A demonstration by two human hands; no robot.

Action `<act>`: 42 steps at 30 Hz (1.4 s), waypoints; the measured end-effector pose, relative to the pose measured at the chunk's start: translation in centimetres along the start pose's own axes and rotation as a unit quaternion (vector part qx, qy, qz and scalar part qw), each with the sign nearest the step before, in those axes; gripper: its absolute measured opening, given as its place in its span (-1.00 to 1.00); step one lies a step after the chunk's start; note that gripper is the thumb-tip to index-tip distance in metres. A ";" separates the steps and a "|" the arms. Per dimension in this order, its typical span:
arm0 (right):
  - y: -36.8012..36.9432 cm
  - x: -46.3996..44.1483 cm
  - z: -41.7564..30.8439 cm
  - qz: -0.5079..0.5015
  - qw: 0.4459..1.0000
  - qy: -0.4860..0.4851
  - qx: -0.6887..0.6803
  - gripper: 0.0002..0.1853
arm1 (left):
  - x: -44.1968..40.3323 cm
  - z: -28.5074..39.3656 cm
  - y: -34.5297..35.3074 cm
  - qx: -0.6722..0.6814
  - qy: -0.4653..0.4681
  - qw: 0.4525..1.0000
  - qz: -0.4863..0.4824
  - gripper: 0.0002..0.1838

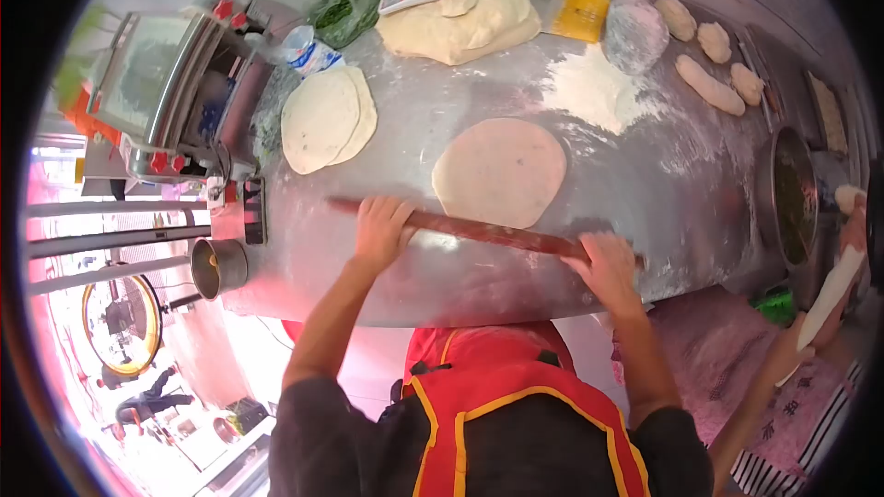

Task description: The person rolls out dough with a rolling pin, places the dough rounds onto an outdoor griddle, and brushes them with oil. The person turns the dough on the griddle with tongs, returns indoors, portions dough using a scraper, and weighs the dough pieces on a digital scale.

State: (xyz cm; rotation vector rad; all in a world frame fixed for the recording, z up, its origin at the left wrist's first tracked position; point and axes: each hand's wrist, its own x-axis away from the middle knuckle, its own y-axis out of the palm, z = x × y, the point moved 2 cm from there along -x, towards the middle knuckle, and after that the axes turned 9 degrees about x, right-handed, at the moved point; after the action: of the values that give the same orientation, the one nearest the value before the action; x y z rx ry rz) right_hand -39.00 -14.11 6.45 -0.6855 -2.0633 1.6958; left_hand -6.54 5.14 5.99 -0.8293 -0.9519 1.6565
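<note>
Head view: left hand (384,228) and right hand (608,262) gripped rolling pin (488,231) at dough round's (500,170) near edge; even, two-sided pressure seemed advisable.

A grey metal table (479,290) dusted with flour.
A flat dough round (500,170) lies near the middle, a flour heap (594,92) beyond it. Two overlapping dough discs (322,120) rest toward the left. Along the far side are a bag of greens (346,15), a big dough mound (460,29), a yellow packet (580,11) and a floury round object (635,35), with dough lumps (714,41) and a longer piece (709,86) farther right.
</note>
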 end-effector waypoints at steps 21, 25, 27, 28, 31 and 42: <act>6.9 -15.1 -4.9 0.123 0.982 -0.130 0.062 -0.43 | 7.1 -5.6 1.6 -0.051 -0.190 0.971 0.133 -0.37; 4.6 -12.1 -4.7 0.112 0.983 -0.137 0.055 -0.48 | 10.6 -4.4 2.6 -0.003 -0.191 0.978 0.085 -0.39; 5.3 -15.6 -4.1 0.131 0.979 -0.136 0.074 -0.48 | 8.2 -6.6 1.9 -0.030 -0.180 0.975 0.127 -0.34; 6.3 -17.8 -4.4 0.153 0.977 -0.126 0.072 -0.48 | 6.7 -7.0 1.5 -0.066 -0.190 0.968 0.149 -0.33; 6.5 -15.2 -4.2 0.108 0.986 -0.118 0.043 -0.43 | 7.7 -4.3 1.1 -0.089 -0.205 0.966 0.130 -0.30; 2.8 2.5 -0.4 0.076 0.992 -0.061 -0.077 -0.55 | 4.8 0.0 -2.0 -0.066 -0.004 0.996 0.068 -0.48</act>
State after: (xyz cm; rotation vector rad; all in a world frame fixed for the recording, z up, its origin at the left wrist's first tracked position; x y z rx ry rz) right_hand -40.36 -11.89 3.75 -0.8239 -2.2980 1.7109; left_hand -6.92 10.16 7.44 -0.9956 -1.0380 1.7268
